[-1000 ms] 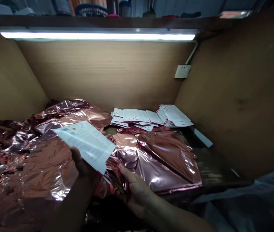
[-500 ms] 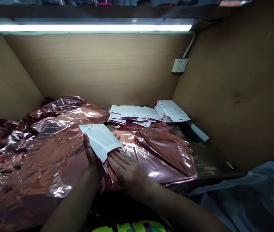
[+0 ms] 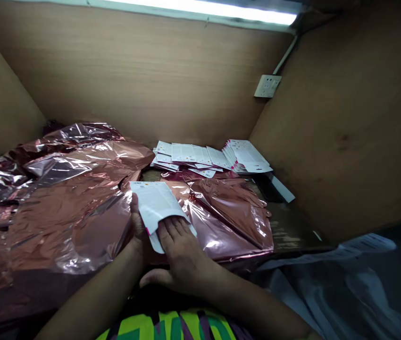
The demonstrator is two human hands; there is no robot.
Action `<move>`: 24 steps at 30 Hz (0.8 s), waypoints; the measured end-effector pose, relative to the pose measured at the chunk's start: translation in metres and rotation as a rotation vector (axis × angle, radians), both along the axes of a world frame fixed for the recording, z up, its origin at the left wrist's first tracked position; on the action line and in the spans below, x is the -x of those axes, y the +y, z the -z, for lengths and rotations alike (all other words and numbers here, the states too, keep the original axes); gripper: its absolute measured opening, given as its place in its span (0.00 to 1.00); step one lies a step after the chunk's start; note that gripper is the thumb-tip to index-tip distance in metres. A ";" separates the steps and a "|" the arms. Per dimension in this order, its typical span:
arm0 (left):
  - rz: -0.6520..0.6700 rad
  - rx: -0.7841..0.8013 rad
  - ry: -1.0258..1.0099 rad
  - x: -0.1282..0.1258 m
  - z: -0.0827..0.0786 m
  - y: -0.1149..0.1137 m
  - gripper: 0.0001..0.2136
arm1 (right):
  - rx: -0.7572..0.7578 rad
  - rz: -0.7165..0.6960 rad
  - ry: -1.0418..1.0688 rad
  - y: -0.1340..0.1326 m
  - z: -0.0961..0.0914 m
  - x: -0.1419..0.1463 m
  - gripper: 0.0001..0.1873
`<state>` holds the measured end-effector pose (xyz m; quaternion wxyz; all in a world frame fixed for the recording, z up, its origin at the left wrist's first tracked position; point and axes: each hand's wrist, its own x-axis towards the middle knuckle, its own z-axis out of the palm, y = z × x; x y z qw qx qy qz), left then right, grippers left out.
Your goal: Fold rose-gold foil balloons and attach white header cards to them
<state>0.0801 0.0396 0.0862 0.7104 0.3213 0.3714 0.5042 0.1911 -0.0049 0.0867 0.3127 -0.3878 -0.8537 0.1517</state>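
A white printed card point(image 3: 156, 203) lies folded over the near end of a folded rose-gold foil piece point(image 3: 221, 222). My left hand point(image 3: 137, 226) grips the card's left edge, thumb on top. My right hand point(image 3: 177, 252) lies flat with fingers stretched out, pressing down on the card's lower part and the foil under it. Part of the card is hidden under my right fingers.
A big heap of crumpled rose-gold foil point(image 3: 52, 203) fills the left side. Stacks of white cards point(image 3: 214, 156) lie fanned at the back against the wooden wall. A wall socket point(image 3: 267, 85) sits at the back right corner. Bluish plastic sheeting point(image 3: 345, 283) lies at the right front.
The card came down from a raised tilt onto the foil. My right hand moved from gripping the foil's edge to lying flat on the card. The camera tilted downward.
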 end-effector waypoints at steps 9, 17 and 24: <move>-0.119 -0.431 0.769 0.010 0.024 0.021 0.31 | 0.050 0.012 -0.297 -0.010 0.068 -0.044 0.25; 0.405 -0.940 1.421 0.010 0.076 0.026 0.25 | 0.193 0.168 0.166 -0.022 0.058 -0.075 0.09; 0.481 -0.991 1.670 0.009 0.071 0.025 0.28 | 0.105 0.245 -0.090 -0.016 0.066 -0.056 0.17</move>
